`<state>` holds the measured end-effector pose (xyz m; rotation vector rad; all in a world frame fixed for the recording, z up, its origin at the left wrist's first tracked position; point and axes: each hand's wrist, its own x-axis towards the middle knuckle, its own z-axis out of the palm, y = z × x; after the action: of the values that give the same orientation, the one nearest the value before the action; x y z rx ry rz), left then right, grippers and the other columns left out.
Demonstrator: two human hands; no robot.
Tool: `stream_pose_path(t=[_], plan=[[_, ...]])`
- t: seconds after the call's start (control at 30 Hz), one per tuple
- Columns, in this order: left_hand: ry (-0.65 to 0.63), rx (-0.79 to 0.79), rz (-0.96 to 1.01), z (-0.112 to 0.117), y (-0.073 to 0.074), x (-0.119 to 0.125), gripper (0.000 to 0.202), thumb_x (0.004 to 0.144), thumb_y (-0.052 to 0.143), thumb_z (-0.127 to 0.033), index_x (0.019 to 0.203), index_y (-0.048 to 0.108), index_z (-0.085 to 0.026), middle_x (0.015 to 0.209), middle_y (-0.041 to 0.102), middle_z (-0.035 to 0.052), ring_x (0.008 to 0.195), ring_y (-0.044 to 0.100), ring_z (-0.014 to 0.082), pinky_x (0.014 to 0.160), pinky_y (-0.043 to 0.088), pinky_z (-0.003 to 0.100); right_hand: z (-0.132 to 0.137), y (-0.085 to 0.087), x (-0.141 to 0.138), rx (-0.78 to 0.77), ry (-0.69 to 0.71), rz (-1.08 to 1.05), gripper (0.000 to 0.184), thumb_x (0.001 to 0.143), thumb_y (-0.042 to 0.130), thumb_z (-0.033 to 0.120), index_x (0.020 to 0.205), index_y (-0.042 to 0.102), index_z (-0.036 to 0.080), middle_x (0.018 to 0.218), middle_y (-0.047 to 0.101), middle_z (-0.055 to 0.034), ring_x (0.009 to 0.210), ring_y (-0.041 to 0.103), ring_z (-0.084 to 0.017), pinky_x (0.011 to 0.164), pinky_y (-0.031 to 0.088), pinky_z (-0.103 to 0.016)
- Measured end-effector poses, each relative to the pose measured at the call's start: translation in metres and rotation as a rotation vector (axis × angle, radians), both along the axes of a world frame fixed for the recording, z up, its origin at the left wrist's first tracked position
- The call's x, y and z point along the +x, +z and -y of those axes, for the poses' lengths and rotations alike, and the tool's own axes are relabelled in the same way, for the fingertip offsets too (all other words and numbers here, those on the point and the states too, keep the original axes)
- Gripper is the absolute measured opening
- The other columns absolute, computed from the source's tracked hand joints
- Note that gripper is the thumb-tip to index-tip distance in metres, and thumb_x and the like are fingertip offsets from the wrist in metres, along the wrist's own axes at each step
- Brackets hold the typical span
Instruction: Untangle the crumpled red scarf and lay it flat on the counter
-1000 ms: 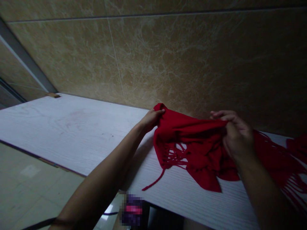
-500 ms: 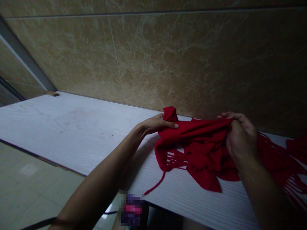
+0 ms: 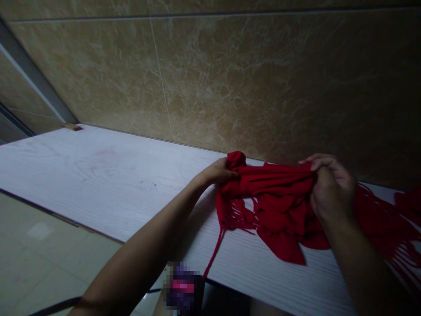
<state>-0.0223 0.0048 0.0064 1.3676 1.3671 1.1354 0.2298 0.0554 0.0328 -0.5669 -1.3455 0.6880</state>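
A red knitted scarf (image 3: 279, 206) with long fringes lies bunched on the white wood-grain table (image 3: 98, 175), and its far end runs off to the right. My left hand (image 3: 219, 172) is shut on a gathered knob of the red cloth at the scarf's far side. My right hand (image 3: 331, 191) grips a fold further right, and the cloth between my hands is pulled taut. One loose fringe strand hangs down past the table's near edge.
A beige marble-tiled wall (image 3: 230, 79) rises behind the table. A tiled floor (image 3: 42, 250) lies below the near left edge. A pixelated purple and pink object (image 3: 182, 285) sits at the bottom of the view. A small wooden piece (image 3: 71, 127) lies at the table's far corner.
My left hand has moved right and gathered the scarf's end into a tighter knob. The cloth between my hands is tauter, and the loose fringe strand now hangs nearer the table's near edge.
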Motion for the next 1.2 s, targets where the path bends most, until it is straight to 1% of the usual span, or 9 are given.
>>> stream_pose_path(t=[0.13, 0.27, 0.37, 0.53, 0.63, 0.73, 0.87, 1.03, 1.2], plan=[[0.121, 0.095, -0.142, 0.000, -0.002, 0.002, 0.033, 0.056, 0.076, -0.011, 0.087, 0.067, -0.018, 0.082, 0.071, 0.0035, 0.083, 0.065, 0.0233, 0.075, 0.051, 0.028, 0.005, 0.000, -0.002, 0.010, 0.023, 0.056, 0.014, 0.069, 0.055, 0.012, 0.058, 0.055, 0.021, 0.083, 0.060, 0.0001, 0.078, 0.061, -0.015, 0.087, 0.046, -0.036], [0.198, 0.027, -0.285, -0.001, -0.002, 0.007, 0.017, 0.063, 0.073, -0.015, 0.076, 0.063, -0.019, 0.072, 0.065, 0.0022, 0.075, 0.062, 0.0227, 0.065, 0.046, 0.028, 0.005, -0.001, -0.003, 0.019, 0.023, 0.070, 0.014, 0.068, 0.054, 0.012, 0.058, 0.056, 0.022, 0.079, 0.060, 0.0009, 0.074, 0.060, -0.015, 0.083, 0.046, -0.035], [0.144, -0.049, -0.093, 0.000, 0.005, 0.010, 0.006, 0.071, 0.067, -0.016, 0.073, 0.061, -0.018, 0.066, 0.062, -0.0005, 0.062, 0.056, 0.0161, 0.055, 0.041, 0.025, 0.001, -0.002, 0.000, -0.049, -0.017, 0.016, 0.011, 0.066, 0.054, 0.014, 0.059, 0.056, 0.022, 0.076, 0.060, 0.0012, 0.071, 0.059, -0.015, 0.079, 0.046, -0.034], [-0.064, -0.016, 0.296, 0.011, 0.022, 0.012, 0.026, 0.071, 0.081, -0.030, 0.074, 0.060, -0.015, 0.068, 0.063, -0.0009, 0.059, 0.054, 0.0107, 0.056, 0.041, 0.022, -0.010, -0.003, 0.007, -0.153, -0.121, -0.091, 0.009, 0.059, 0.053, 0.014, 0.057, 0.057, 0.021, 0.072, 0.063, 0.0004, 0.073, 0.055, -0.014, 0.081, 0.042, -0.031], [-0.068, 0.006, 0.466, 0.014, 0.027, 0.013, 0.032, 0.068, 0.086, -0.030, 0.073, 0.059, -0.014, 0.070, 0.065, -0.0004, 0.061, 0.058, 0.0104, 0.059, 0.045, 0.022, -0.012, -0.003, 0.008, -0.184, -0.132, -0.119, 0.007, 0.057, 0.053, 0.015, 0.057, 0.057, 0.021, 0.073, 0.063, 0.0005, 0.074, 0.055, -0.013, 0.082, 0.041, -0.030], [-0.037, -0.006, 0.532, 0.014, 0.027, 0.012, 0.027, 0.068, 0.085, -0.022, 0.072, 0.059, -0.014, 0.066, 0.065, -0.0015, 0.059, 0.060, 0.0102, 0.061, 0.049, 0.022, -0.011, -0.003, 0.007, -0.188, -0.127, -0.073, 0.006, 0.057, 0.051, 0.016, 0.057, 0.056, 0.021, 0.073, 0.063, 0.0009, 0.075, 0.055, -0.014, 0.083, 0.041, -0.031], [-0.103, -0.077, 0.636, 0.017, 0.031, 0.011, 0.017, 0.074, 0.078, -0.015, 0.087, 0.068, -0.011, 0.079, 0.076, 0.0057, 0.073, 0.071, 0.0156, 0.078, 0.057, 0.027, -0.011, -0.006, 0.007, -0.211, -0.110, -0.007, 0.006, 0.060, 0.052, 0.019, 0.059, 0.057, 0.021, 0.074, 0.063, 0.0018, 0.076, 0.056, -0.015, 0.085, 0.043, -0.033], [-0.227, -0.067, 0.691, 0.029, 0.040, 0.012, 0.029, 0.070, 0.079, -0.013, 0.098, 0.071, -0.010, 0.091, 0.080, 0.0104, 0.079, 0.075, 0.0204, 0.079, 0.059, 0.031, -0.013, -0.009, 0.010, -0.230, -0.066, 0.110, 0.007, 0.066, 0.054, 0.021, 0.062, 0.059, 0.022, 0.082, 0.068, -0.0010, 0.086, 0.063, -0.019, 0.094, 0.045, -0.040], [-0.287, -0.139, 0.602, 0.031, 0.035, 0.016, 0.038, 0.052, 0.083, -0.008, 0.089, 0.072, -0.011, 0.083, 0.079, 0.0090, 0.074, 0.075, 0.0223, 0.071, 0.059, 0.029, 0.005, -0.004, 0.002, -0.265, 0.144, 0.299, 0.027, 0.090, 0.054, 0.043, 0.100, 0.073, 0.026, 0.114, 0.074, -0.0051, 0.113, 0.065, -0.025, 0.105, 0.045, -0.046]])
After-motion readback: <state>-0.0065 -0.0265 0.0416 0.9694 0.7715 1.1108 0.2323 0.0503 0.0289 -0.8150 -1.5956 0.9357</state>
